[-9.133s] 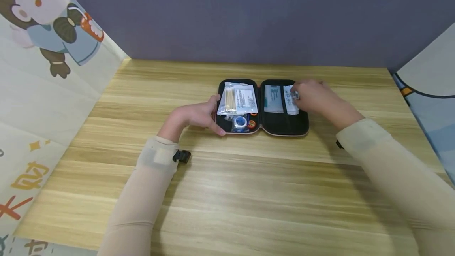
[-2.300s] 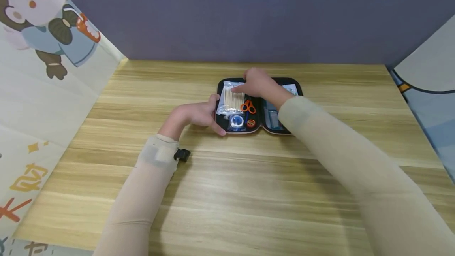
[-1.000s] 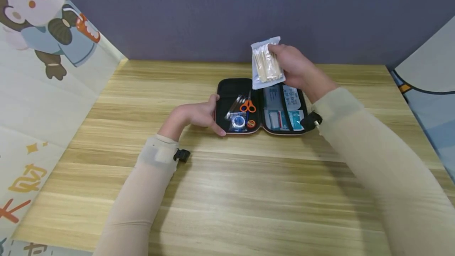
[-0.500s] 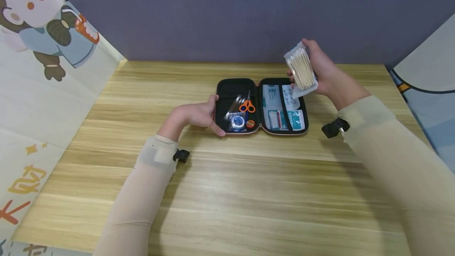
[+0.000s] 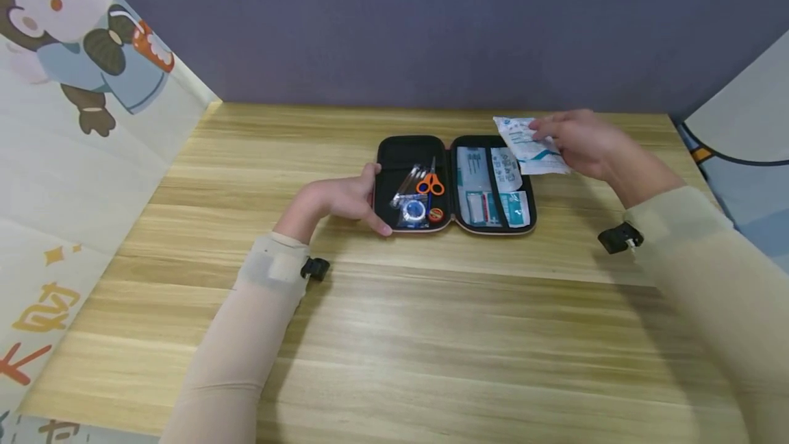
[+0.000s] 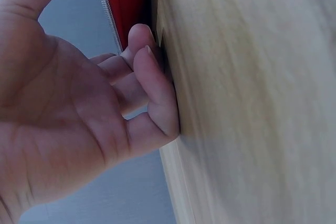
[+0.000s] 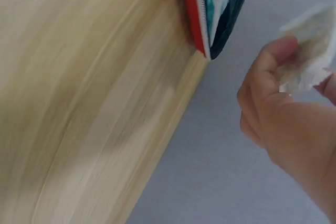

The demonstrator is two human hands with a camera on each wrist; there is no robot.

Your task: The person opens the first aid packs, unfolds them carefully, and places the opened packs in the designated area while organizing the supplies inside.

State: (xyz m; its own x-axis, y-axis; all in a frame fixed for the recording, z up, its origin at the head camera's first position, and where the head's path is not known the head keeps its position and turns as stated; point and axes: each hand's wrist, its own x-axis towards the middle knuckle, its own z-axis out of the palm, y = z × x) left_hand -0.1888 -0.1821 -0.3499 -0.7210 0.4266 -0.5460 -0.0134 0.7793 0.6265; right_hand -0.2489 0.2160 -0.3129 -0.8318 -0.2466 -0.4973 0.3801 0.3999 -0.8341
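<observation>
A small black-lined first-aid case [image 5: 402, 149] lies open on the table, its outside red in the wrist views. My left hand [image 5: 348, 199] holds its left edge, thumb at the near corner; in the left wrist view the hand's [image 6: 68, 103] other fingers curl against the tabletop beside the case. Raised over the case's far right corner, my right hand [image 5: 585, 142] pinches a packet of cotton swabs [image 5: 527, 146] between thumb and fingers, white printed side up. In the right wrist view, the packet [image 7: 310, 51] is blurred.
Orange-handled scissors [image 5: 430, 185], a tape roll [image 5: 413, 211] and thin wrapped items [image 5: 405, 183] lie in the left half. Flat sachets [image 5: 514, 207] sit under the right half's black strap [image 5: 494, 187]. A dark wall [image 5: 394, 33] stands behind the table [image 5: 431, 348].
The right hand took the swab packet out of the case's left half, carried it right and turned it over, then lowered it slightly. The left hand stays at the case.
</observation>
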